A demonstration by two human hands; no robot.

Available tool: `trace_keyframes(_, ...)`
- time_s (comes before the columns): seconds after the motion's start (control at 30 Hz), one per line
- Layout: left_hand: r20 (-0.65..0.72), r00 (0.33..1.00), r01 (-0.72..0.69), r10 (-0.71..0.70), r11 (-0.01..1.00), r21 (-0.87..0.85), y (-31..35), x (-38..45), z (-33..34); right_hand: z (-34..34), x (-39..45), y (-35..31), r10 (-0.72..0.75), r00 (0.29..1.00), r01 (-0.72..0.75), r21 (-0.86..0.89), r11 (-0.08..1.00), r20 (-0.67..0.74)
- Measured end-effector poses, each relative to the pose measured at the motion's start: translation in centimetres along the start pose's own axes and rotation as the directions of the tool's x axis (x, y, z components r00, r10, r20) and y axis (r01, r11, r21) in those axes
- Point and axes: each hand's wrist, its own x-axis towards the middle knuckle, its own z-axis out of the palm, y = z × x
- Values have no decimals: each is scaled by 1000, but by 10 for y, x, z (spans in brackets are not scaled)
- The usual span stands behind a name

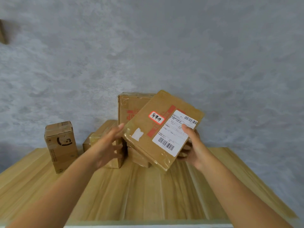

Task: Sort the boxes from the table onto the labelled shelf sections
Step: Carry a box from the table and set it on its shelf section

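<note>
I hold a flat brown cardboard box (162,129) tilted up over the table, its top facing me. It carries a white shipping label with barcodes, a red stripe and a small handwritten sticker. My right hand (191,145) grips its right edge, thumb on the label and fingers underneath. My left hand (109,145) is at the box's left corner, the thumb tip touching it and the fingers relaxed below. Behind it stands a taller taped box (130,107). Smaller boxes (98,135) lie under my hands, partly hidden.
An upright small box (60,145) with a black printed mark stands at the left on the wooden table (139,191). A grey floor lies beyond the table. The edge of some brown thing (2,32) shows at the far left.
</note>
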Motion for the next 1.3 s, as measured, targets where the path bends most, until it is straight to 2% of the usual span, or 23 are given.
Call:
trace_keyframes(0.1,69,996,45,-51,996,80,-1,-6,6,-6,-5,-3,-48,998,49,-26,998,38)
trace_keyframes(0.37,282,948,142,-147,989,36,-28,-20,41,-42,-24,-10,-36,997,44,-134,990,66)
trace_keyframes(0.57,293,946,134,-139,990,38,-35,-14,82,-77,-56,-8,-20,999,16,-91,996,-44)
trace_keyframes(0.8,450,887,115,-103,993,2,-37,-21,138,-109,-125,-25,-74,978,44,-158,987,-194)
trace_keyframes(0.93,563,814,166,-142,986,9,-45,-29,169,-119,-181,-31,-115,931,48,-196,980,-346)
trace_keyframes(1.17,744,639,211,-197,974,77,-71,-75,216,-126,-291,-19,-188,781,49,-242,969,-595)
trace_keyframes(1.3,829,517,217,-213,970,113,-77,-115,247,-130,-359,-19,-205,709,39,-252,967,-675)
